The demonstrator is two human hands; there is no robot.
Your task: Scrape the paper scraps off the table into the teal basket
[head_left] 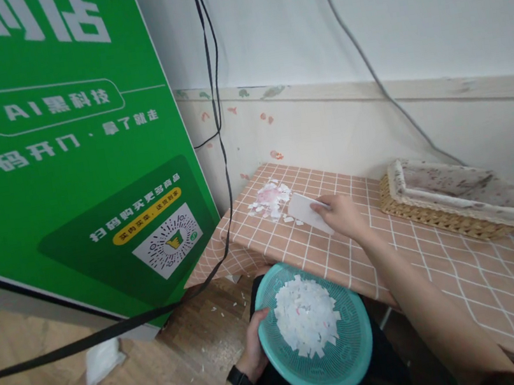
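— What do we count here?

— We see two hands. Our left hand is curled round the near-left rim of one round teal plastic basket, thumb over the edge, holding it below the table's near edge. One heap of small white paper scraps lies in the basket. Our right hand reaches far across the table and pinches one flat white card between thumb and fingers, the card's edge resting on the cloth.

— And beyond the card?

— One smaller pile of white and pinkish paper scraps sits just left of it, at the far-left corner of the table with the pink checked cloth. One woven wicker tray with a pale fabric lining stands at the far right. One green printed board leans at the left.

— What can't we make out?

— The loose scraps are too many and too small to count. The right fingertips are partly hidden behind the card, and the table's right end is cut off.
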